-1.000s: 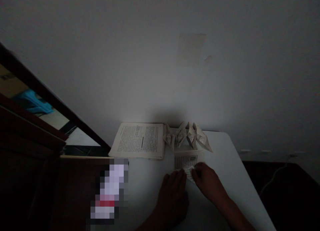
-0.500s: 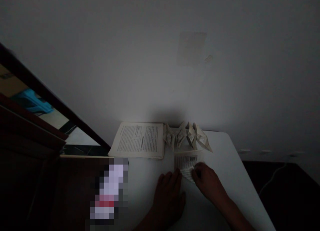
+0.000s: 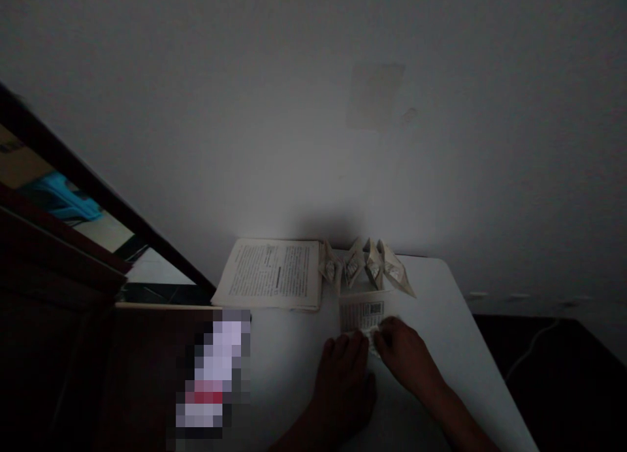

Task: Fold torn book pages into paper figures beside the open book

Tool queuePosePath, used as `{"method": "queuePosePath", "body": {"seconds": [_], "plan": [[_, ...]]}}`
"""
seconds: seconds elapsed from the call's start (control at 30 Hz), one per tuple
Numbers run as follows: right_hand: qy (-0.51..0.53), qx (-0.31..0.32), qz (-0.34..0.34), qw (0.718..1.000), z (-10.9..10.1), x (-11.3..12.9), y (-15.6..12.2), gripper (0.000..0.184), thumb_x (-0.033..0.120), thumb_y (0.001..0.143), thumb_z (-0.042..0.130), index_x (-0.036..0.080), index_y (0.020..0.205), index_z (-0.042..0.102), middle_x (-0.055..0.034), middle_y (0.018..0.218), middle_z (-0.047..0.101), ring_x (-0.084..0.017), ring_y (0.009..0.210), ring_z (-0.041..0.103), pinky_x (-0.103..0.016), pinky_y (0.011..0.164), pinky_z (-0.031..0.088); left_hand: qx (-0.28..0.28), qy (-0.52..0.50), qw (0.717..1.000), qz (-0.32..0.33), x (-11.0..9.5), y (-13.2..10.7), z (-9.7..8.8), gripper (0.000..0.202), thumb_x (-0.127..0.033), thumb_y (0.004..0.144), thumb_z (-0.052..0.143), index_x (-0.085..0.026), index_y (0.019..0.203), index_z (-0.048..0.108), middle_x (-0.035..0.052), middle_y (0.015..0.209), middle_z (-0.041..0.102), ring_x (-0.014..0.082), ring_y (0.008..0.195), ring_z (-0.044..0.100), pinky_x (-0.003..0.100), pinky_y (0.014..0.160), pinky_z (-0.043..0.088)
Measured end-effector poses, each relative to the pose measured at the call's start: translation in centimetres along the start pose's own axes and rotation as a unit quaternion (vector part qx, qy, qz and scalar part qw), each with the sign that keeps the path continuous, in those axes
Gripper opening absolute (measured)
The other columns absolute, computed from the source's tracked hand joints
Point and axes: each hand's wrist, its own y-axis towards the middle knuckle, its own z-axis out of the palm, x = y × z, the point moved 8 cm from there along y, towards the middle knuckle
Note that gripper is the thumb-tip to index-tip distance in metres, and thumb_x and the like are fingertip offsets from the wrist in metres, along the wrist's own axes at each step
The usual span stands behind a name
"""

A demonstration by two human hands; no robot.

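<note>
A printed sheet of paper (image 3: 360, 311) lies on the white table, its near part folded up into a flap. My left hand (image 3: 345, 380) rests on the near edge of the fold, fingers stretched forward and lying flat. At the flap's right side, my right hand (image 3: 404, 351) pinches the paper between thumb and curled fingers. Just beyond the sheet stand several folded paper boats (image 3: 353, 262) in a row. Both hands hide part of the folded flap.
An open-faced stack of printed pages (image 3: 274, 275) lies at the table's back left. The white table (image 3: 441, 295) meets a grey wall. Left of it are a pixelated object (image 3: 215, 367) and a dark wooden panel. A blue plastic item (image 3: 68, 197) shows beyond a dark frame.
My left hand has slid right along the fold, closer to my right hand, covering more of the flap. My right hand has barely moved.
</note>
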Motion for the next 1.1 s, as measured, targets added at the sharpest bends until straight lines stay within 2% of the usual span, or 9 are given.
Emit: {"method": "queuePosePath", "body": {"seconds": [0.27, 0.57, 0.7, 0.9, 1.1], "plan": [[0.0, 0.009, 0.012, 1.0, 0.1, -0.1, 0.0, 0.023, 0.025, 0.085, 0.043, 0.017, 0.07, 0.059, -0.0086, 0.08, 0.063, -0.02, 0.075, 0.061, -0.027, 0.069, 0.041, 0.003, -0.001, 1.0, -0.014, 0.9, 0.0, -0.8, 0.045, -0.035, 0.082, 0.049, -0.016, 0.123, 0.051, 0.0088, 0.125, 0.055, 0.0279, 0.104, 0.051, 0.045, 0.091, 0.038], [0.001, 0.004, 0.002, 1.0, -0.3, 0.2, -0.2, 0.024, 0.024, 0.085, 0.042, 0.018, 0.067, 0.057, -0.0077, 0.079, 0.063, -0.019, 0.074, 0.06, -0.026, 0.067, 0.04, -0.027, 0.023, 0.999, -0.018, 2.2, -1.0, -2.1, 0.041, -0.034, 0.082, 0.051, -0.016, 0.118, 0.054, 0.0087, 0.122, 0.058, 0.0272, 0.1, 0.052, 0.045, 0.089, 0.038], [-0.001, 0.008, -0.005, 1.0, -0.1, 0.2, 0.0, 0.026, 0.024, 0.085, 0.042, 0.017, 0.066, 0.058, -0.0084, 0.08, 0.063, -0.02, 0.077, 0.06, -0.027, 0.07, 0.04, -0.008, 0.011, 1.0, -0.019, 2.1, -0.9, -1.7, 0.044, -0.035, 0.081, 0.051, -0.014, 0.121, 0.053, 0.0091, 0.124, 0.056, 0.0288, 0.102, 0.051, 0.046, 0.091, 0.038], [0.004, 0.007, 0.006, 1.0, 0.2, -0.2, 0.1, 0.025, 0.025, 0.085, 0.042, 0.016, 0.072, 0.062, -0.0087, 0.081, 0.064, -0.019, 0.076, 0.06, -0.027, 0.071, 0.04, 0.043, -0.045, 0.998, -0.002, 0.5, 0.2, 0.0, 0.052, -0.038, 0.083, 0.048, -0.016, 0.13, 0.044, 0.0073, 0.131, 0.05, 0.028, 0.112, 0.045, 0.045, 0.098, 0.032], [-0.003, 0.008, 0.007, 1.0, 0.3, -0.3, 0.0, 0.024, 0.024, 0.085, 0.042, 0.016, 0.074, 0.061, -0.009, 0.082, 0.064, -0.02, 0.077, 0.061, -0.027, 0.072, 0.041, 0.053, -0.056, 0.997, -0.006, 0.2, 0.7, 0.4, 0.052, -0.04, 0.084, 0.045, -0.019, 0.131, 0.042, 0.0048, 0.133, 0.049, 0.0282, 0.112, 0.045, 0.047, 0.097, 0.032]]}}
